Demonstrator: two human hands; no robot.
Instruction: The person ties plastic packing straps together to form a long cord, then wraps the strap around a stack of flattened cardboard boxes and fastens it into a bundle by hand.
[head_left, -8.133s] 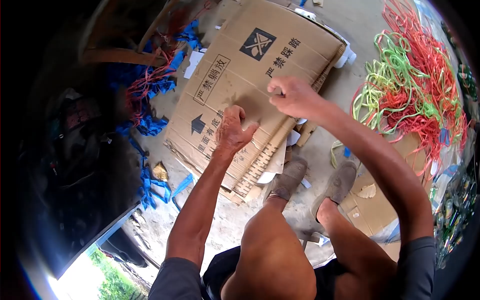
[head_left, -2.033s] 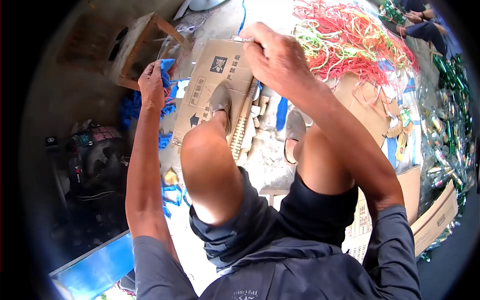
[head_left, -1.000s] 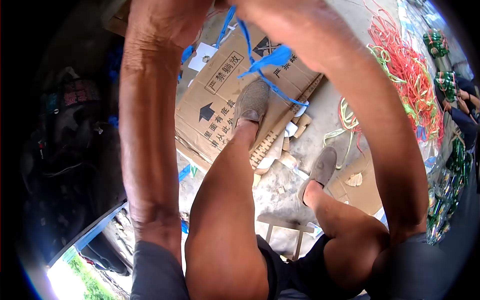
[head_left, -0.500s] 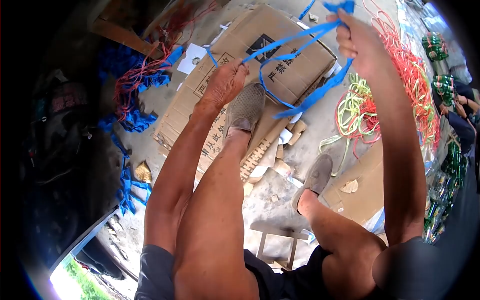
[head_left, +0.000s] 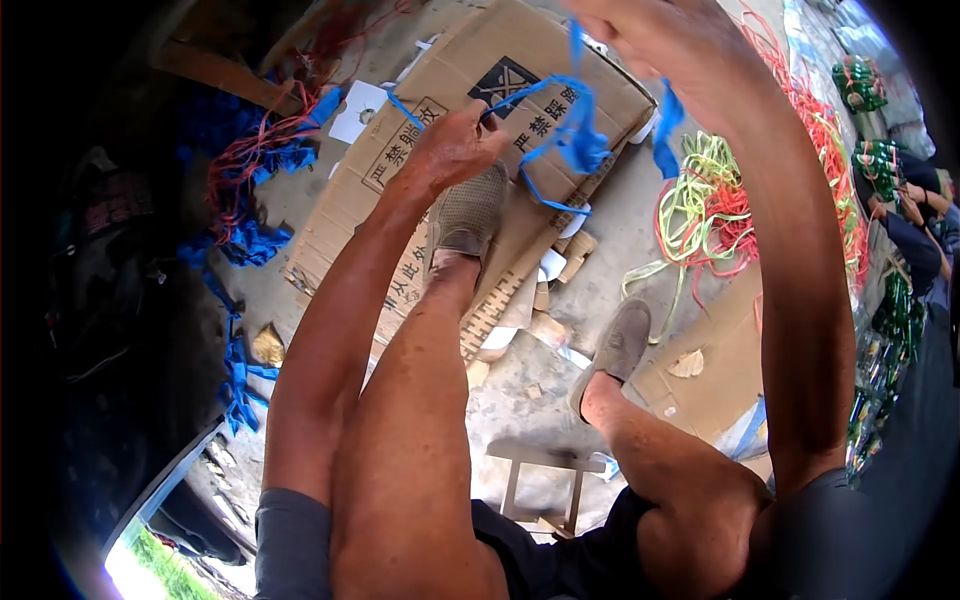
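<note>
My left hand (head_left: 455, 148) is closed on a flat blue strap (head_left: 582, 145), pinching it above the flattened cardboard box (head_left: 420, 215). One end of the strap runs left from that fist, and the rest loops over the cardboard to the right. Up at the top edge, my right hand (head_left: 640, 35) is partly cut off and a little blurred; its fingers are closed on the strap, which hangs down from them. My left shoe (head_left: 470, 205) presses on the cardboard, just below the left hand.
Red and green cords (head_left: 705, 190) lie tangled at right. More blue strips (head_left: 255, 240) and red cord heap at left. A cardboard sheet (head_left: 705, 365) lies by my other shoe (head_left: 615, 345). Green bottles (head_left: 880, 165) and another person's hands (head_left: 910, 200) are at far right.
My right hand has moved left and up, toward the top edge. The strap between the hands has gone from stretched to slack and hanging. My left hand stays over the cardboard.
</note>
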